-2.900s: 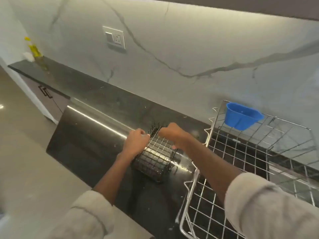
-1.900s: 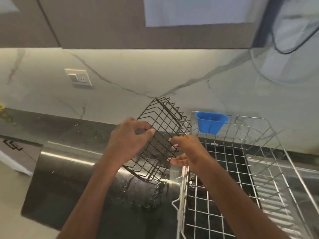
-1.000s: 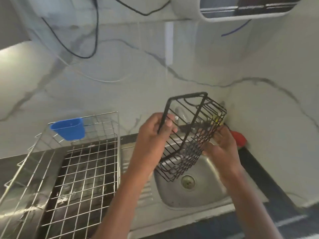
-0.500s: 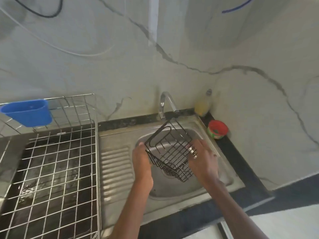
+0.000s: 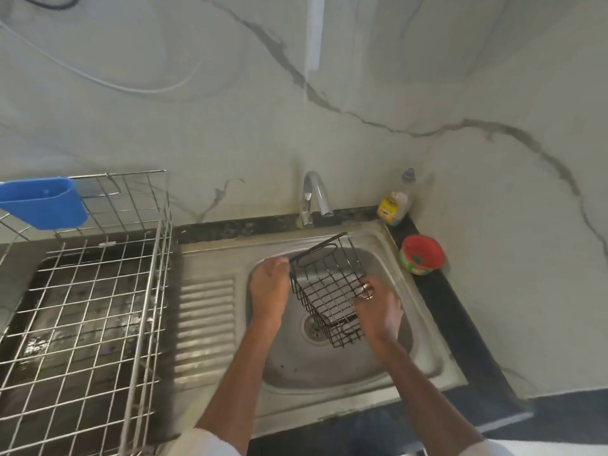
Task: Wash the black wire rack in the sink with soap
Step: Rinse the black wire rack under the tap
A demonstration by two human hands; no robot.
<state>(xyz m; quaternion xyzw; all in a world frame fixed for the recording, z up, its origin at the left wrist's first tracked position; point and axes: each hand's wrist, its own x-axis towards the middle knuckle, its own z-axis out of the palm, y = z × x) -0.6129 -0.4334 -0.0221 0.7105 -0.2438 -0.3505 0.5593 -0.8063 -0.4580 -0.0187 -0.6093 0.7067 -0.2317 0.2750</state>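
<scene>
Hands, left (image 5: 269, 292) and right (image 5: 378, 309), grip black wire rack (image 5: 325, 287) over sink (image 5: 424, 353); bottle (image 5: 396, 202) label apparently unreadable.

The black wire rack (image 5: 325, 287), which was earlier lifted off the dark counter and carried rightward at chest height, has now come down into the bowl of the stainless steel sink (image 5: 424, 327). It sits tilted between the left hand (image 5: 268, 291) and the right hand (image 5: 378, 307), whose fingers have shifted from its upper rim to its sides.

wire rack (image 5: 325, 291) in sink (image 5: 424, 366) | tap (image 5: 312, 195) behind | drying rack (image 5: 98, 317) left, seemingly adjoining
</scene>
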